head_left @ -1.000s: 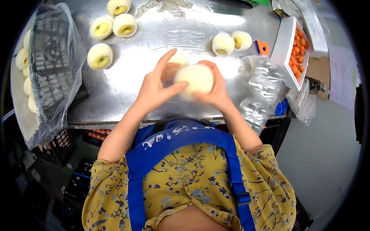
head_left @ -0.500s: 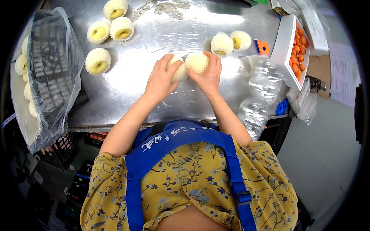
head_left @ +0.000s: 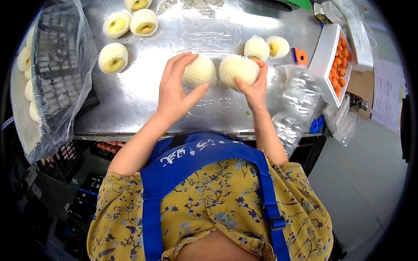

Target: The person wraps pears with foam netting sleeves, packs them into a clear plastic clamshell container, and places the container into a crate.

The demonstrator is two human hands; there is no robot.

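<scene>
My left hand (head_left: 175, 89) curves round the left side of a fruit in a white foam net (head_left: 199, 71), thumb below it. My right hand (head_left: 256, 87) grips a second netted fruit (head_left: 238, 71), thumb in front and fingers at its right side. A narrow gap separates the two fruits. Below them on the metal table (head_left: 130, 104) lies a clear plastic tray (head_left: 217, 104); another clear tray (head_left: 209, 35) lies behind them. Two more netted fruits (head_left: 257, 48) sit just behind my right hand.
Several netted fruits (head_left: 113, 58) stand at the left, beside a plastic-lined crate (head_left: 61, 65). To the right are an orange tape roll (head_left: 301, 56), clear plastic packs (head_left: 296, 100), a white box (head_left: 320, 65) of small orange fruits and a blue crumpled item (head_left: 317, 124).
The two fruits between my hands have moved apart. My right hand has shifted right with its fruit, and the clear tray beneath shows more. The whole view has shifted slightly.
</scene>
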